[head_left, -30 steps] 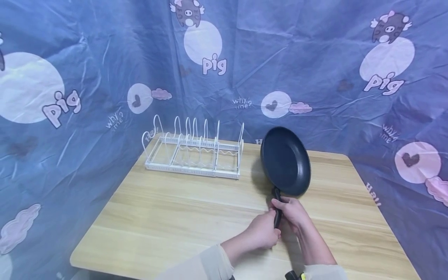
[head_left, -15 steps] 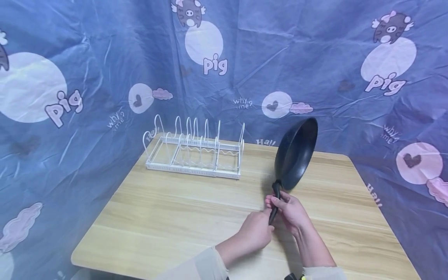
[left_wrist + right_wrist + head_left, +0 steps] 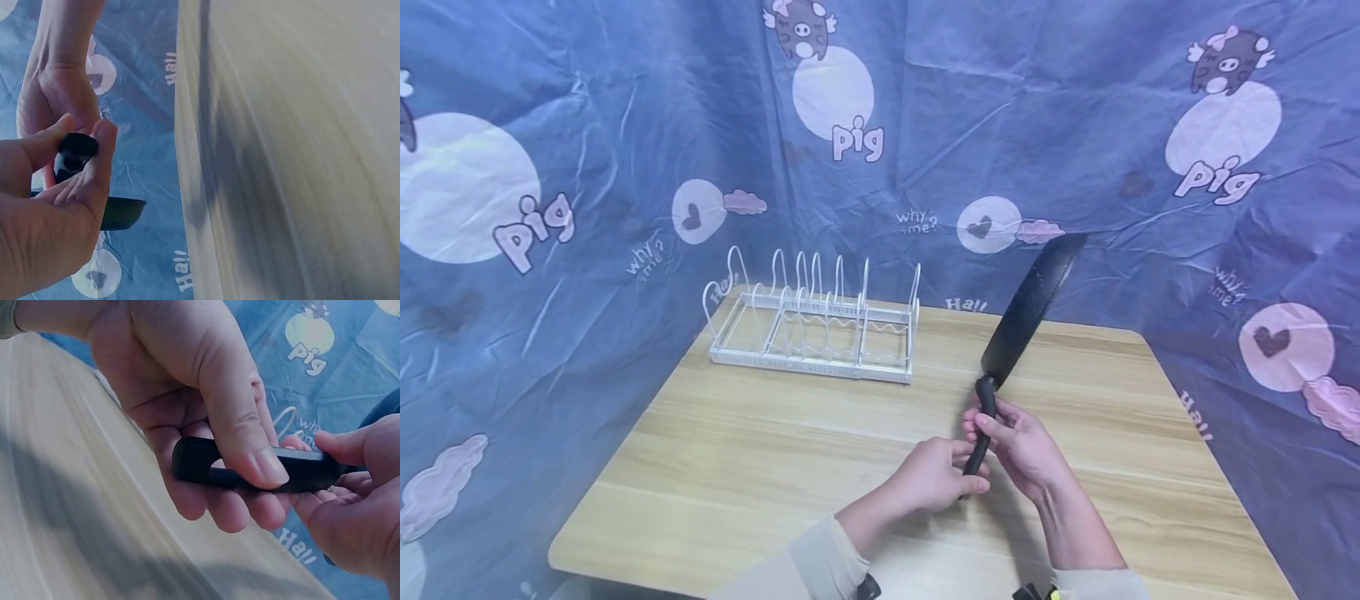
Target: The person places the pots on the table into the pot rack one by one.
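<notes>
Cloth-walled booth with pig prints

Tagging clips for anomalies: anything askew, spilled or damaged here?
Nothing stands out: no spill or damage shows. The frying pan appears nearly edge-on in the head view, but it's held by its handle, so probably deliberate. White rack stands upright.

Matte black frying pan, white wire rack
Pale wood-grain tabletop; blue backdrop cloth — white circles, pink clouds, grey pigs (pale lettering too).
</notes>
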